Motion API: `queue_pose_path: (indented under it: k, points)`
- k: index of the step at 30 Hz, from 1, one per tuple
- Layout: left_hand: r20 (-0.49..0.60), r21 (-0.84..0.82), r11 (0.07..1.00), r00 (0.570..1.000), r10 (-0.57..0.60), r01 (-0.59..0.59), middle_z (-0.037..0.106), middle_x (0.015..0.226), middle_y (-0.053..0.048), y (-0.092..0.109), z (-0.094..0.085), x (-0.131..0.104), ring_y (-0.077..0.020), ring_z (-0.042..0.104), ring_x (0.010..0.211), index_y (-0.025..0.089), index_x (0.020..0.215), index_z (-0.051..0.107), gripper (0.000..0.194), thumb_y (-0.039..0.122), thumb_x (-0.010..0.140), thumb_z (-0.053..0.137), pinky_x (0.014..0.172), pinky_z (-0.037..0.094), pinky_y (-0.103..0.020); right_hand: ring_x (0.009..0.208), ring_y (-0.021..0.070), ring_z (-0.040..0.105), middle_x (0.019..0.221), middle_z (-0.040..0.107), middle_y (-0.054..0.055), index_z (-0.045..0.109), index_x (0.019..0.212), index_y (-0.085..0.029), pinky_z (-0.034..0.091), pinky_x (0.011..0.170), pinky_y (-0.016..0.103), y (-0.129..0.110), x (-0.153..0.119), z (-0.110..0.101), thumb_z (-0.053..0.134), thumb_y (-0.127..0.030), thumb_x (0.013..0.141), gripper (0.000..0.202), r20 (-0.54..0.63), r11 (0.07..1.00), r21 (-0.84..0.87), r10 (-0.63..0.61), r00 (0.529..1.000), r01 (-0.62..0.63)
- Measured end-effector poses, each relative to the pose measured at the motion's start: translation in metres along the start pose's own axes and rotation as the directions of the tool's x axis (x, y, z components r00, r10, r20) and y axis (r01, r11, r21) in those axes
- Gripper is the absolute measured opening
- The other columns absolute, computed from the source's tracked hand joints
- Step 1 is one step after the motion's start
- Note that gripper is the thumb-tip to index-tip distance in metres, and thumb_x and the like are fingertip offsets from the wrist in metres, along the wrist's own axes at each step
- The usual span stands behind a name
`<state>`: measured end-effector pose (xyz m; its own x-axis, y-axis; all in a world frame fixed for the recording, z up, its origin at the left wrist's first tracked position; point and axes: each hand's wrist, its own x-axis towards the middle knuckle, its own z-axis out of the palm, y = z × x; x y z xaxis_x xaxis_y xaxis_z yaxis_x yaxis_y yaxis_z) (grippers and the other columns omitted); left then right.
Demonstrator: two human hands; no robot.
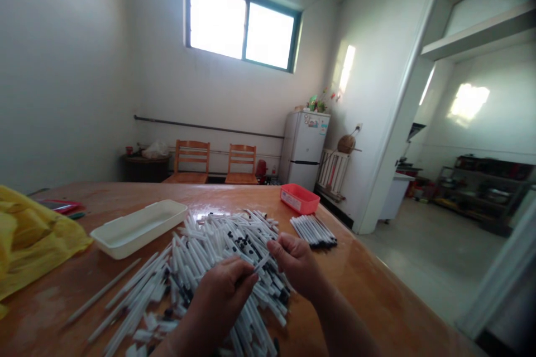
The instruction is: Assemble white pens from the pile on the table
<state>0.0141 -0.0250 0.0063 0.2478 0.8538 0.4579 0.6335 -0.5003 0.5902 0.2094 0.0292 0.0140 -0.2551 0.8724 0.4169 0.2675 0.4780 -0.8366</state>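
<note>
By the left hand (230, 284), thumb and finger closed together, the near end of a slim, whitish plastic-looking tube (263, 262) is pinched above a heap of white tubes and small black pieces (201, 251). Its long axis is slanted away rightward, towards the curled right hand (295, 259); whether it is gripped there cannot be told. Beyond, a row of white, black-ended sticks (312, 228) is laid near a red plastic tray (309, 206).
</note>
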Motion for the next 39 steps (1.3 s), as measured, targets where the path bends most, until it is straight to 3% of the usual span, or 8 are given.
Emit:
queue_pose_path:
  k: [7, 11, 14, 17, 22, 25, 31, 39]
  points:
    - [-0.067, 0.122, 0.992, 0.997, 0.045, -0.036, 0.065, 0.082, -0.006, 0.001, 0.001, 0.0, -0.0214, 0.062, 0.082, 0.024, 0.082, 0.068, 0.022, 0.035, 0.092, 0.052, 0.071, 0.044, -0.03, 0.052, 0.0092, 0.039, 0.054, 0.047, -0.004, 0.049, 0.066, -0.018, 0.029, 0.051, 0.023, -0.001, 0.0, 0.003, 0.055, -0.053, 0.092, 0.043, -0.011, 0.999, 0.036, 0.028, 1.0, -0.027]
    - [-0.111, -0.017, 1.0, 0.994, -0.012, 0.01, 0.067, 0.082, -0.005, -0.002, 0.002, 0.002, -0.0203, 0.063, 0.08, 0.023, 0.086, 0.07, 0.022, 0.037, 0.091, 0.054, 0.073, 0.045, -0.029, 0.045, 0.0089, 0.037, 0.051, 0.049, -0.004, 0.057, 0.074, -0.017, 0.028, 0.046, 0.023, 0.0, 0.002, -0.012, 0.049, -0.058, 0.092, 0.046, 0.04, 0.978, 0.177, 0.104, 0.994, -0.11]
    - [-0.155, -0.219, 0.968, 0.975, -0.159, 0.123, 0.071, 0.085, -0.004, -0.007, -0.004, 0.005, -0.0209, 0.065, 0.082, 0.023, 0.092, 0.071, 0.024, 0.043, 0.089, 0.058, 0.076, 0.046, -0.03, 0.044, 0.0092, 0.036, 0.052, 0.049, -0.004, 0.058, 0.078, -0.017, 0.026, 0.043, 0.023, 0.013, 0.005, -0.038, 0.05, -0.059, 0.09, 0.044, -0.142, 0.964, 0.21, 0.196, 0.97, -0.164]
    - [-0.157, -0.435, 0.867, 0.927, -0.34, 0.244, 0.073, 0.089, -0.003, -0.01, -0.011, 0.007, -0.0227, 0.066, 0.088, 0.022, 0.099, 0.071, 0.032, 0.049, 0.085, 0.062, 0.08, 0.047, -0.03, 0.045, 0.0111, 0.039, 0.054, 0.051, -0.003, 0.058, 0.076, -0.018, 0.029, 0.045, 0.024, 0.033, 0.008, -0.062, 0.049, -0.056, 0.089, 0.041, -0.27, 0.963, 0.067, 0.268, 0.925, -0.26]
    - [-0.126, -0.658, 0.685, 0.85, -0.512, 0.315, 0.067, 0.079, 0.001, -0.014, -0.013, 0.009, -0.0162, 0.058, 0.071, 0.02, 0.104, 0.067, 0.041, 0.051, 0.078, 0.069, 0.065, 0.044, -0.025, 0.063, 0.0162, 0.055, 0.065, 0.063, 0.003, 0.058, 0.07, -0.018, 0.036, 0.056, 0.026, 0.062, 0.01, -0.074, 0.054, -0.033, 0.082, 0.02, -0.267, 0.819, -0.419, 0.302, 0.915, -0.392]
    - [-0.133, -0.705, 0.64, 0.83, -0.542, 0.306, 0.064, 0.076, 0.002, -0.017, -0.011, 0.01, -0.0116, 0.048, 0.061, 0.019, 0.099, 0.066, 0.039, 0.051, 0.077, 0.071, 0.056, 0.039, -0.022, 0.067, 0.017, 0.056, 0.07, 0.066, 0.005, 0.06, 0.068, -0.017, 0.033, 0.058, 0.026, 0.075, 0.011, -0.068, 0.06, -0.027, 0.075, 0.012, -0.274, 0.755, -0.485, 0.347, 0.897, -0.44]
    - [-0.125, -0.731, 0.606, 0.812, -0.57, 0.313, 0.064, 0.079, 0.001, -0.023, -0.012, 0.01, -0.0121, 0.05, 0.066, 0.019, 0.096, 0.065, 0.04, 0.051, 0.074, 0.073, 0.057, 0.039, -0.022, 0.065, 0.0179, 0.057, 0.072, 0.069, 0.009, 0.066, 0.071, -0.016, 0.03, 0.056, 0.028, 0.092, 0.011, -0.057, 0.066, -0.024, 0.069, 0.008, -0.26, 0.663, -0.554, 0.436, 0.861, -0.503]
    - [-0.088, -0.776, 0.528, 0.769, -0.634, 0.346, 0.064, 0.082, 0.003, -0.028, -0.012, 0.01, -0.0103, 0.051, 0.069, 0.022, 0.094, 0.064, 0.038, 0.051, 0.073, 0.075, 0.06, 0.039, -0.022, 0.062, 0.0174, 0.055, 0.066, 0.065, 0.006, 0.066, 0.067, -0.017, 0.028, 0.056, 0.029, 0.084, 0.008, -0.059, 0.065, -0.017, 0.064, 0.004, -0.254, 0.701, -0.522, 0.416, 0.873, -0.485]
